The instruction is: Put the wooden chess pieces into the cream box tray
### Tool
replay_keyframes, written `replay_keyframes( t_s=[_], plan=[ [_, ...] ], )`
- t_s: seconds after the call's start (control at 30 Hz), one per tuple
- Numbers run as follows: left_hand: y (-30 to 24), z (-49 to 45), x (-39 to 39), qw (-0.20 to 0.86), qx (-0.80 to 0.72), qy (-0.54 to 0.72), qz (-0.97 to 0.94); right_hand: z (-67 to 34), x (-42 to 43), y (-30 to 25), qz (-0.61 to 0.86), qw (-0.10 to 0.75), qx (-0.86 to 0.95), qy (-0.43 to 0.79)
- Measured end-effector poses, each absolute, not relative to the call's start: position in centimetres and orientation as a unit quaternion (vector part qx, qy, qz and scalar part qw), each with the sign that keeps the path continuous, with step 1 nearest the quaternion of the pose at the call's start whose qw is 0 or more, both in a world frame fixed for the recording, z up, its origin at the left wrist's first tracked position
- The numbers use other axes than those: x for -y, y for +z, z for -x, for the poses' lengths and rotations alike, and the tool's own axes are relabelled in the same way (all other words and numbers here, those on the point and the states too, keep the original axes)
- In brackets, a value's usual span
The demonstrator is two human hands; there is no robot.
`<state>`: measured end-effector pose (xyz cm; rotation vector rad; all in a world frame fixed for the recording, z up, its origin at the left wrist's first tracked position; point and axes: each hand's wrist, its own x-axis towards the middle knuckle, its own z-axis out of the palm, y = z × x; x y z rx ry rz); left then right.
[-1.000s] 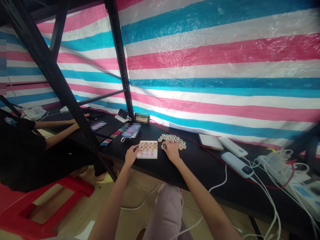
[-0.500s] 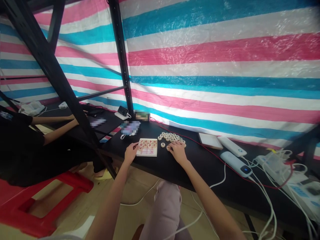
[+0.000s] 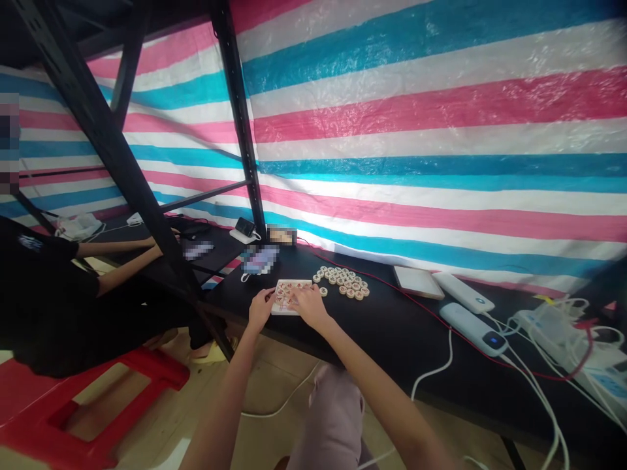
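A shallow white box (image 3: 294,282) lies on the black table, with several round Chinese chess pieces (image 3: 283,293) with red characters set in rows inside it. My left hand (image 3: 261,308) grips the box's left side between thumb and fingers. Over the box's right part, my right hand (image 3: 309,304) is closed with fingertips down, on a Chinese chess piece that its fingers mostly hide. Just right of this hand one loose piece (image 3: 323,292) lies alone. Beyond it several more wooden pieces (image 3: 350,284) are spread in a loose pile.
A white box lid or tray (image 3: 418,282) lies at the right rear, beside two white power banks (image 3: 473,328) and tangled cables. A red cable (image 3: 392,287) runs behind the pile. Left of a black metal post (image 3: 245,130), another person's arms (image 3: 125,248) rest at a neighbouring table.
My right hand has moved left from the pile of pieces to over the white box. My left hand stays on the box's left side. The view has shifted slightly.
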<state>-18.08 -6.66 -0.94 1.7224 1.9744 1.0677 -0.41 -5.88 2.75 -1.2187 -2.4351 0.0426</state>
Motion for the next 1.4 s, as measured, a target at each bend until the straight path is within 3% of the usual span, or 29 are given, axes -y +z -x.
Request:
replay_keyframes(
  t_s=[0.33,0.53,0.83,1.17,1.4],
  plan=[
    [-1.0,18.2,6.5,0.157,-0.686,0.372,-0.605,0.1,5.6,2.7,0.399,0.212,0.891,-0.043],
    [-0.7,18.1,6.7,0.151,-0.687,0.367,-0.609,-7.5,5.6,2.0,0.537,0.282,0.788,-0.102],
    [-0.7,18.0,6.5,0.146,-0.692,0.367,-0.604,-12.7,5.0,-1.0,0.552,0.205,0.793,-0.154],
    [-0.5,17.9,6.7,0.145,-0.696,0.364,-0.601,-11.3,8.4,0.0,0.489,0.199,0.845,-0.085],
    [-0.9,17.9,6.6,0.147,-0.688,0.372,-0.605,-9.4,9.4,0.4,0.457,0.256,0.852,-0.004]
  ],
)
